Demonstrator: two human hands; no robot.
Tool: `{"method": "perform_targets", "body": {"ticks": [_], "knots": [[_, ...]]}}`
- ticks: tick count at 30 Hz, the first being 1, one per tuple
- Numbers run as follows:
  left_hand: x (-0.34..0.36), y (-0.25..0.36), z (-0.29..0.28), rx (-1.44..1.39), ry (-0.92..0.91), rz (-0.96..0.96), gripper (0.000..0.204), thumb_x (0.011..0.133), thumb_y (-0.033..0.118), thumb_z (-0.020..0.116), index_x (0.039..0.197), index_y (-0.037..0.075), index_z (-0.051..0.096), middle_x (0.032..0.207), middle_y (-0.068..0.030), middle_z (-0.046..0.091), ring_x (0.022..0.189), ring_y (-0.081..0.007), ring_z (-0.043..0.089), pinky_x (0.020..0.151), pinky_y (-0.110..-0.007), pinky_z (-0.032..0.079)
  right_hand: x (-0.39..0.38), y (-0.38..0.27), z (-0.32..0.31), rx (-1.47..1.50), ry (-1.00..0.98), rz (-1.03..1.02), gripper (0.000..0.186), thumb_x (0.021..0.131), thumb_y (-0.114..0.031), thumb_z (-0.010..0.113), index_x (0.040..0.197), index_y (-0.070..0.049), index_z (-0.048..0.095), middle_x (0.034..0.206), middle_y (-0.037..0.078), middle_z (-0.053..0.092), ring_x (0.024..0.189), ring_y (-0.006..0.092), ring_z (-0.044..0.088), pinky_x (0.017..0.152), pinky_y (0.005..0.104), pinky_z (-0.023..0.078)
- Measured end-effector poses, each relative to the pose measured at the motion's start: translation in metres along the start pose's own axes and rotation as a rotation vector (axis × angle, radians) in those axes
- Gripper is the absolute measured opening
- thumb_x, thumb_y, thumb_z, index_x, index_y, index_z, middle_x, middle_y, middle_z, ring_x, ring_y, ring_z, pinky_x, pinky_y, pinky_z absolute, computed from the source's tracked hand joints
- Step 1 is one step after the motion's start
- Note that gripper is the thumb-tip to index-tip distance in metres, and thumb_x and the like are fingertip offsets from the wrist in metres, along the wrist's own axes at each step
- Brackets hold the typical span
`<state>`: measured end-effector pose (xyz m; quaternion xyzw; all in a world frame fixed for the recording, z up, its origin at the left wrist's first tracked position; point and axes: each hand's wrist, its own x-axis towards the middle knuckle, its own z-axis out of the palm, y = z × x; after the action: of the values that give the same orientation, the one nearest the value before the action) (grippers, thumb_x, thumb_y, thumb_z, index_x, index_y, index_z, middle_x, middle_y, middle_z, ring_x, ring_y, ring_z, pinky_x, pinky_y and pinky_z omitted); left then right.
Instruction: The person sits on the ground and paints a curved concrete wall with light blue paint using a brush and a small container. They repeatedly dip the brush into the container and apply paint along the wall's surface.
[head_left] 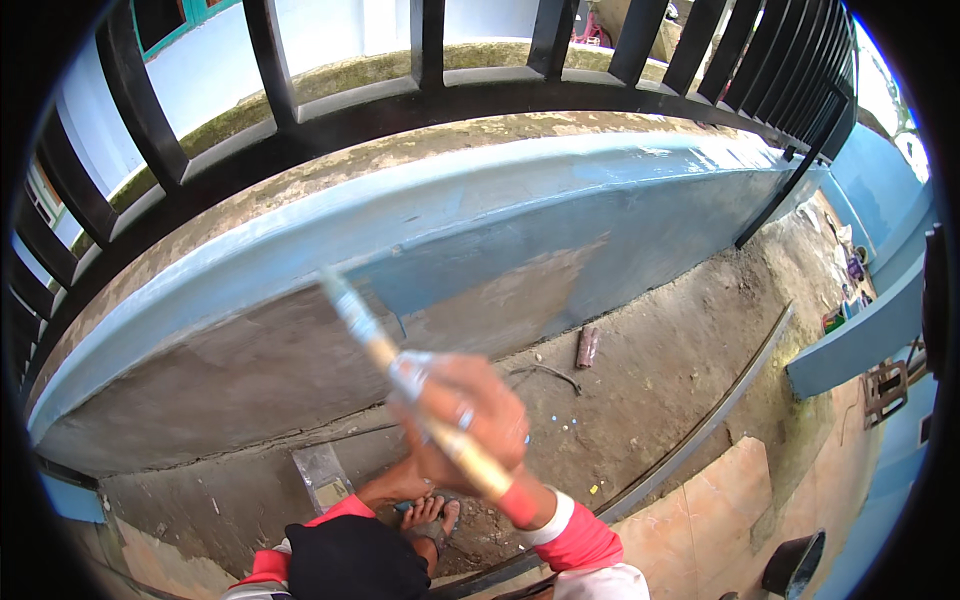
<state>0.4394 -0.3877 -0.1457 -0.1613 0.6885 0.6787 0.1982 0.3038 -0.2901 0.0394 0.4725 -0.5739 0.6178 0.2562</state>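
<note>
A long paintbrush (383, 352) slants up and left toward the low wall (500, 260), its bristles and ferrule coated in light blue paint. My right hand (475, 405), flecked with paint and blurred, is closed round the wooden handle. The handle's red end sticks out toward my right wrist. My left hand (412, 440) is up against the right one and mostly hidden behind it, so its fingers do not show. The bristle tip appears over the lower edge of the wall's blue ledge (300, 245); I cannot tell whether it touches. Blue paint covers part of the wall face; other patches are bare grey-brown cement.
Black fence bars (428, 45) rise above the ledge. On the dirt ground lie a reddish-brown cylinder (587, 346), a bent dark strip (548, 374) and a long grey beam (700, 430). Tiles (700, 500) and a black bucket (793, 565) are at lower right. My foot (430, 518) is below my hands.
</note>
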Motion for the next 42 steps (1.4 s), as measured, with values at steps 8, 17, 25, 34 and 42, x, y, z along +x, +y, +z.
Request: {"method": "perform_targets", "body": {"ticks": [8,17,25,34,42], "knots": [[-0.011,0.010,-0.005,0.008,0.059,-0.144,0.053,0.087,0.005,0.062,0.133,-0.014,0.042,0.064,-0.0024,0.054,0.051,-0.0089,0.051,0.044,-0.025,0.041,0.038,0.105,-0.110,-0.018,0.465,0.407,0.022,0.091,-0.001,0.069,0.112,0.003,0.063,0.100,0.008,0.067,0.088,0.0144,0.063,0.076,0.0299,0.053],[0.008,-0.011,0.002,-0.074,0.082,-0.102,0.044,0.086,0.002,0.062,0.126,-0.010,0.046,0.063,-0.0010,0.051,0.049,-0.0085,0.048,0.043,-0.025,0.040,-0.030,0.127,-0.071,-0.522,0.352,-0.055,0.032,0.075,0.011,0.068,0.105,0.001,0.070,0.101,0.018,0.069,0.088,0.0322,0.069,0.076,0.0378,0.056],[0.007,-0.022,0.000,-0.066,0.081,-0.141,0.042,0.087,0.001,0.061,0.125,-0.008,0.046,0.063,-0.0006,0.051,0.049,-0.0089,0.048,0.042,-0.025,0.039,-0.055,0.124,-0.088,-0.081,0.205,0.247,0.029,0.080,-0.001,0.079,0.107,0.001,0.068,0.099,0.012,0.071,0.088,0.0243,0.069,0.080,0.0338,0.055],[0.009,-0.019,0.010,-0.077,0.037,-0.133,0.046,0.088,0.000,0.062,0.130,-0.008,0.045,0.065,-0.0005,0.051,0.050,-0.0087,0.049,0.042,-0.026,0.040,0.024,0.151,-0.134,-0.597,0.474,0.003,0.026,0.083,0.004,0.072,0.109,0.002,0.068,0.104,0.016,0.069,0.091,0.0269,0.069,0.078,0.0343,0.056],[0.019,-0.068,0.000,0.109,0.042,0.224,0.048,0.088,0.004,0.062,0.133,-0.003,0.047,0.081,-0.0058,0.062,0.056,-0.0075,0.052,0.046,-0.025,0.042,-0.061,0.024,-0.011,0.059,0.006,-0.036,0.044,0.066,-0.001,0.079,0.109,-0.009,0.077,0.097,0.013,0.070,0.090,0.0297,0.071,0.076,0.0366,0.060]]}}
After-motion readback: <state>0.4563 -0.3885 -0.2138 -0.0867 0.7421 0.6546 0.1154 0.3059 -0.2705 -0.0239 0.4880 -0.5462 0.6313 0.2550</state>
